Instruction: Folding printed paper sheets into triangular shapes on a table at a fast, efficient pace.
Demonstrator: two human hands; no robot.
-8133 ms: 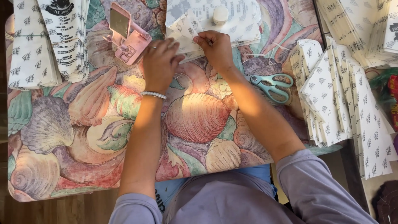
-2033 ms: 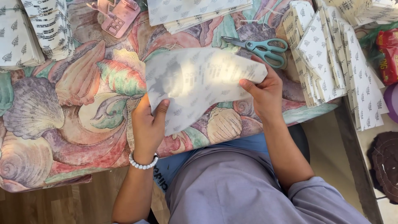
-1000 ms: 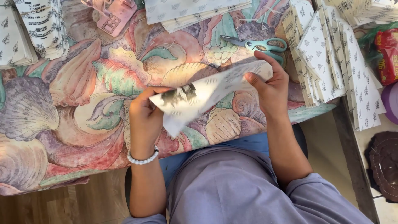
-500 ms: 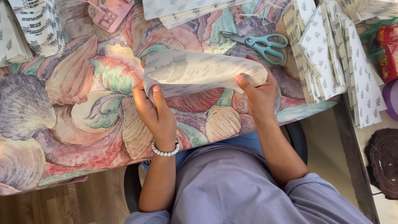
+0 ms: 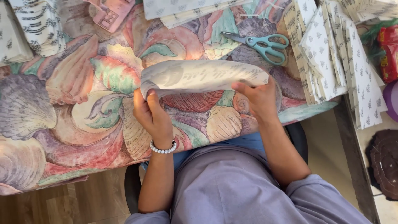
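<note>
Left hand (image 5: 152,114) pinches the left end of a patterned sheet (image 5: 201,76), curled into a half-made fold above the counter (image 5: 62,124). Right hand (image 5: 258,99) pinches its right end; the crease is not pressed. Folded stacks (image 5: 336,58) lie far right.

The sheet of paper (image 5: 199,76) was pale white-grey with a faint small printed pattern, and it was folded over along its length into a long, slightly curved band. It lay almost horizontally between the two hands, with its left end pinched by the left hand (image 5: 151,114) and its right end by the right hand (image 5: 257,97), just above both wrists.
</note>
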